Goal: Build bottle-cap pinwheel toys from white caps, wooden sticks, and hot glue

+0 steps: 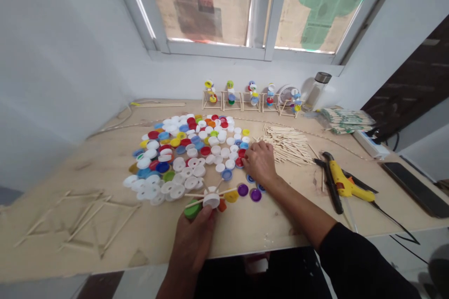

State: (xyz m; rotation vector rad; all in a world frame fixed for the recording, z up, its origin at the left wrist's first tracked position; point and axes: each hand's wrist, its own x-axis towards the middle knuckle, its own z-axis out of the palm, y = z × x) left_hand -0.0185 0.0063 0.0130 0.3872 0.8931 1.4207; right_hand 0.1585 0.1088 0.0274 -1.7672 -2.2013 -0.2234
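My left hand [195, 242] grips a small wheel of wooden sticks and bottle caps [211, 197] at the table's near edge, thumb on its white hub. A green cap [192, 210] and an orange one [231, 195] sit on the spokes. My right hand [258, 162] reaches palm down into the right edge of a heap of coloured and white bottle caps [182, 154], fingers curled over a red cap [240, 162]. Whether it grips one is hidden. Purple caps [256, 195] lie loose just below that hand.
A pile of thin wooden sticks [288, 145] lies right of the caps. A yellow glue gun [342, 182] and a black tool sit further right, with a phone [414, 187]. Stick frames [87, 219] lie at left. Several finished cap models [250, 96] line the back wall.
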